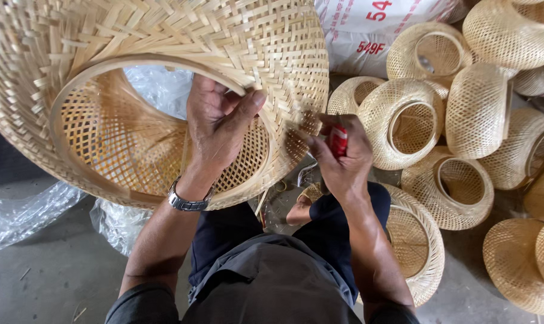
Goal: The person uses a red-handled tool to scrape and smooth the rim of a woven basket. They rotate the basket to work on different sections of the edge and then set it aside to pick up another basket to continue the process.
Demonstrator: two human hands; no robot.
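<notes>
- Woven bamboo forms the large basket-like shade [164, 78], which is held up at the upper left of the head view with its round opening turned toward the camera.
- Left hand [218, 129]: seen reaching into the opening, fingers inside and thumb pressed over the hoop rim [164, 63]; its grip is closed on that rim. A metal wristwatch [188, 201] is worn on this wrist.
- Right hand [341, 159]: closed around a small red-handled tool [338, 141], held against the outer weave at the shade's lower right edge. The tool's working end is hidden by the fingers, so its kind cannot be told.
- Dark trousers and a grey shirt are visible below the hands; the person is seated low over a grey concrete floor [50, 270].
- A smaller woven shade [419, 246] lies just beside the right forearm.
- Many finished woven shades [464, 120], rounded and of the same pale colour, are heaped on the floor at the right, touching one another.
- A white printed sack [356, 36] is noted behind that heap, at the top.
- Clear plastic sheeting [20, 213] lies crumpled on the floor at the left, under and behind the large shade.
</notes>
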